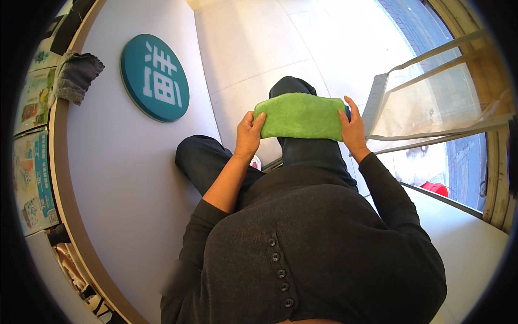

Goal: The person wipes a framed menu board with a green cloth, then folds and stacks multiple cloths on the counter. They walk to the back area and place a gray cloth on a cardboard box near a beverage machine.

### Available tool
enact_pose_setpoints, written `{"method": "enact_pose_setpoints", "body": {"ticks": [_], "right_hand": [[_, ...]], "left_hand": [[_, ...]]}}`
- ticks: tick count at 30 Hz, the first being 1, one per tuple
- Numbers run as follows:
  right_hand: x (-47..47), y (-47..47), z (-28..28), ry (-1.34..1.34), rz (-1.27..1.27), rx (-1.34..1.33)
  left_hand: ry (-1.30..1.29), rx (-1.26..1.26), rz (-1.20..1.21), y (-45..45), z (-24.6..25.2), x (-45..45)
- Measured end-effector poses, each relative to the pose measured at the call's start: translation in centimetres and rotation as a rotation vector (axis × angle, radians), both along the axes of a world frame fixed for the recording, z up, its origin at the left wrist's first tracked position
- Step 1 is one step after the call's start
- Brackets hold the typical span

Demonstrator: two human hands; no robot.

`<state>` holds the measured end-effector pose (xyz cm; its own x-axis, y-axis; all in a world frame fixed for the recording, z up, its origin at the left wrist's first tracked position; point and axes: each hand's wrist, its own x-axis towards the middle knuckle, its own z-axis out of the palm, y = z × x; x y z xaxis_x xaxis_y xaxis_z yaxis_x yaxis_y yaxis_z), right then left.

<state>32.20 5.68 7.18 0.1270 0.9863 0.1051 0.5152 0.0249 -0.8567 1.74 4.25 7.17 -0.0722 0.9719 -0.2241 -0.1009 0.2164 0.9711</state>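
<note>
A bright green microfibre cloth [300, 116], folded into a long rectangle, lies stretched over my raised thigh and knee. My left hand [249, 131] pinches its left end, thumb on top and fingers beneath. At the opposite end my right hand [353, 125] grips the cloth with the thumb on its face, while the index finger sticks up past the edge. Something dark blue shows between the right thumb and fingers; I cannot tell what it is. Dark trousers [311, 152] cover my legs under the cloth.
A white counter panel [133, 174] with a round teal sign [155, 78] bearing writing rises at the left. Over its wooden edge hangs a grey cloth [79, 77]. Clear plastic strips [429, 97] with pale edges hang at the right doorway, and a red object [434, 188] is beyond them.
</note>
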Motion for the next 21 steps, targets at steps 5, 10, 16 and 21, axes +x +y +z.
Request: {"method": "enact_pose_setpoints", "body": {"ticks": [5,10,16,21], "right_hand": [[0.0,-1.1,0.9,-0.039,-0.01,-0.453],[1.9,-1.3,-0.2,-0.273,-0.161,0.05],[-5.1,-2.3,8.1,0.135,0.254,0.011],[-8.7,-3.5,7.1,0.086,0.309,-0.037]], "left_hand": [[-0.011,-0.227,0.017,-0.5,-1.4,-0.3],[-0.062,-0.508,0.17,-0.3,-0.5,-0.2],[-0.544,-0.578,-0.069,0.0,-0.3,-0.9],[-0.44,-0.304,0.119,0.1,1.7,-0.8]]}}
